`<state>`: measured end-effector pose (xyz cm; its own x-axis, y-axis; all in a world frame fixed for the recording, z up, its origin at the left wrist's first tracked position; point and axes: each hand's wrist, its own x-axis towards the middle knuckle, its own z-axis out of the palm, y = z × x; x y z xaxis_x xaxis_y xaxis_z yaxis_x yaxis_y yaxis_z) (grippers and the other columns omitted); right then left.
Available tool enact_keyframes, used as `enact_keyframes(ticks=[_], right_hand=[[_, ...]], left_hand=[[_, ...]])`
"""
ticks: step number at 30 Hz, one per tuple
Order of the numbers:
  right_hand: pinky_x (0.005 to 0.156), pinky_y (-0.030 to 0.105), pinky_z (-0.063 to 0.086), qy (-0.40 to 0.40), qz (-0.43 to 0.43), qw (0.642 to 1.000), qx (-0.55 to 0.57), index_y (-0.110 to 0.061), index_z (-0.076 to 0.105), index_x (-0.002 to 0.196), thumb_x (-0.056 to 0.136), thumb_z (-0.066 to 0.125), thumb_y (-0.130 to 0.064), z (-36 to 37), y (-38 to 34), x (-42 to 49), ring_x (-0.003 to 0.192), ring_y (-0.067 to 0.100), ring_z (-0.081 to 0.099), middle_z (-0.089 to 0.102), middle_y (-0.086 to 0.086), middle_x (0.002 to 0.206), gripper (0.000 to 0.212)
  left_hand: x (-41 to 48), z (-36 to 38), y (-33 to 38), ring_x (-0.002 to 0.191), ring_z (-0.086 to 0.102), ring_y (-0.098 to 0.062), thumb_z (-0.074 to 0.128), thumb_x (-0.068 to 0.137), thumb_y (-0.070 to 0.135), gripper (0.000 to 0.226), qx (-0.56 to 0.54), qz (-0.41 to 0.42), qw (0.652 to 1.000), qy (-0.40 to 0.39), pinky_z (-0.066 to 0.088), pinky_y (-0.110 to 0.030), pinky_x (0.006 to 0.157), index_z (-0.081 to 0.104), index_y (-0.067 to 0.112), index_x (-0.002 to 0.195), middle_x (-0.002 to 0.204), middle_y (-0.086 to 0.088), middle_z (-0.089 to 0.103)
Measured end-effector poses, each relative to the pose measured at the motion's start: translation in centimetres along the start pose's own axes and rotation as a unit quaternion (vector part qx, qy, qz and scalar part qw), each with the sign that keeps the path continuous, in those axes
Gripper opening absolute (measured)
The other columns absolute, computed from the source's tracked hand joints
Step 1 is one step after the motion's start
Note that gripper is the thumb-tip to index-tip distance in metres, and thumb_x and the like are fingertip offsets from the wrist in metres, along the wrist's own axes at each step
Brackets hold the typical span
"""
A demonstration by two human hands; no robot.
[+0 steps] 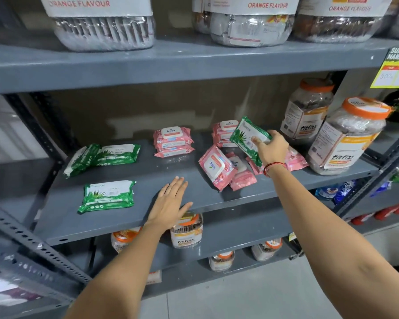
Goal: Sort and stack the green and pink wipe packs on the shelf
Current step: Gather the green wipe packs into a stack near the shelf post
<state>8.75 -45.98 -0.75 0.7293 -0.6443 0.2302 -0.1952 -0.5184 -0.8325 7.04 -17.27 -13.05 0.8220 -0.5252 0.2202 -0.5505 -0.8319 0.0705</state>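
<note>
Nearest the camera: two bare forearms reaching up to the grey metal shelf (148, 180).

Left to right:
- Flat green plastic wipe pack (106, 195) at front left, long axis running left-right; two more leaning green wipe packs (101, 156) behind it.
- Left hand (171, 203) lies palm down on the shelf edge, fingers spread, holding nothing. It is the nearer hand to the green group.
- Tidy stack of pink wipe packs (173, 142) at centre back.
- Loose heap of pink wipe packs (226, 168) at right of centre, lying at odd angles.
- Right hand (272, 147) clasps a tilted green wipe pack (249, 134) raised above the heap, wrist bent.

Judgement: the green group lies well apart to the held pack's left, so the carry runs leftward across the pink stack.
</note>
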Motion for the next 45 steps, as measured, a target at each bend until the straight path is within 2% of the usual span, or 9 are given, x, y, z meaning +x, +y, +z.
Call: enact_keyframes(ticks=[7, 13, 18, 24, 27, 29, 33, 37, 45], right_hand=[[0.088, 0.035, 0.048, -0.091, -0.037, 0.994, 0.038, -0.009, 0.064, 0.118, 0.079, 0.074, -0.033, 5.9, -5.2, -3.3, 0.104, 0.031, 0.063, 0.069, 0.015, 0.109, 0.047], [0.090, 0.036, 0.047, -0.216, -0.060, 0.972, 0.069, -0.003, 0.063, 0.117, 0.077, 0.077, -0.034, 12.8, -9.9, -9.0, 0.108, 0.033, 0.062, 0.067, 0.020, 0.112, 0.053], [0.084, 0.031, 0.048, -0.328, -0.064, 0.939, 0.079, -0.005, 0.060, 0.120, 0.075, 0.079, -0.036, 17.9, -11.9, -14.0, 0.094, 0.023, 0.061, 0.062, 0.009, 0.092, 0.058], [0.101, 0.031, 0.047, -0.434, -0.021, 0.896, 0.093, -0.006, 0.055, 0.129, 0.073, 0.081, -0.035, 21.6, -12.5, -17.5, 0.110, 0.023, 0.062, 0.065, 0.014, 0.117, 0.068], [0.089, 0.015, 0.037, -0.462, 0.010, 0.882, 0.091, -0.005, 0.051, 0.131, 0.076, 0.078, -0.037, 22.3, -12.2, -17.8, 0.103, 0.015, 0.062, 0.068, 0.011, 0.093, 0.068], [0.090, 0.018, 0.035, -0.478, 0.010, 0.875, 0.080, -0.004, 0.048, 0.133, 0.078, 0.076, -0.038, 22.5, -11.8, -17.5, 0.101, 0.014, 0.060, 0.067, 0.006, 0.078, 0.070], [0.099, 0.028, 0.040, -0.494, -0.045, 0.868, 0.016, -0.004, 0.059, 0.125, 0.076, 0.077, -0.038, 22.8, -11.3, -16.4, 0.119, 0.023, 0.055, 0.063, 0.008, 0.121, 0.062], [0.107, 0.030, 0.038, -0.526, -0.110, 0.842, -0.054, -0.008, 0.063, 0.120, 0.078, 0.074, -0.043, 22.8, -11.9, -15.5, 0.121, 0.022, 0.054, 0.062, 0.006, 0.123, 0.057], [0.107, 0.044, 0.040, -0.488, -0.324, 0.780, -0.219, -0.007, 0.039, 0.142, 0.073, 0.065, -0.066, 23.5, -14.8, -18.1, 0.132, 0.034, 0.041, 0.042, 0.017, 0.145, 0.095]], left_hand=[[-5.2, -3.4, -6.2, 0.140, 0.020, -0.025, 0.018, 0.089, 0.061, 0.079, 0.067, -0.097, 0.993, 0.029, 0.016, -0.041, 0.112, 0.032, 0.004, 0.142, 0.150, -0.013, 0.029], [-11.4, -4.4, -10.8, 0.142, 0.007, -0.024, 0.017, 0.079, 0.076, 0.098, 0.079, -0.213, 0.974, 0.001, 0.010, -0.042, 0.114, 0.014, 0.005, 0.146, 0.155, -0.011, 0.013], [-15.2, -4.8, -12.7, 0.143, -0.003, -0.025, 0.030, 0.072, 0.083, 0.113, 0.065, -0.311, 0.948, -0.009, 0.009, -0.042, 0.115, 0.001, 0.004, 0.146, 0.155, -0.012, -0.002], [-16.7, -4.3, -13.6, 0.143, -0.003, -0.027, 0.035, 0.071, 0.082, 0.119, 0.043, -0.381, 0.922, -0.062, 0.004, -0.039, 0.115, -0.005, -0.002, 0.144, 0.155, -0.017, -0.002], [-16.6, -3.9, -13.9, 0.143, -0.005, -0.027, 0.035, 0.074, 0.081, 0.116, 0.048, -0.372, 0.922, -0.097, 0.003, -0.040, 0.116, -0.004, -0.002, 0.145, 0.156, -0.017, -0.002], [-16.5, -3.4, -13.8, 0.142, -0.006, -0.026, 0.035, 0.075, 0.079, 0.113, 0.039, -0.360, 0.927, -0.099, 0.000, -0.041, 0.115, -0.003, 0.000, 0.145, 0.156, -0.016, -0.003], [-16.3, -2.9, -13.4, 0.142, -0.010, -0.024, 0.023, 0.075, 0.082, 0.110, 0.044, -0.350, 0.932, -0.084, -0.007, -0.040, 0.113, -0.004, 0.003, 0.146, 0.156, -0.014, -0.005], [-15.6, -2.4, -13.6, 0.142, -0.010, -0.023, -0.013, 0.055, 0.088, 0.125, 0.049, -0.336, 0.937, -0.083, -0.010, -0.040, 0.111, -0.004, 0.002, 0.145, 0.156, -0.013, -0.006], [-15.3, -1.5, -13.5, 0.142, -0.013, -0.025, -0.006, 0.063, 0.084, 0.116, 0.071, -0.348, 0.930, -0.089, -0.010, -0.042, 0.110, -0.008, 0.000, 0.144, 0.155, -0.015, -0.009]])
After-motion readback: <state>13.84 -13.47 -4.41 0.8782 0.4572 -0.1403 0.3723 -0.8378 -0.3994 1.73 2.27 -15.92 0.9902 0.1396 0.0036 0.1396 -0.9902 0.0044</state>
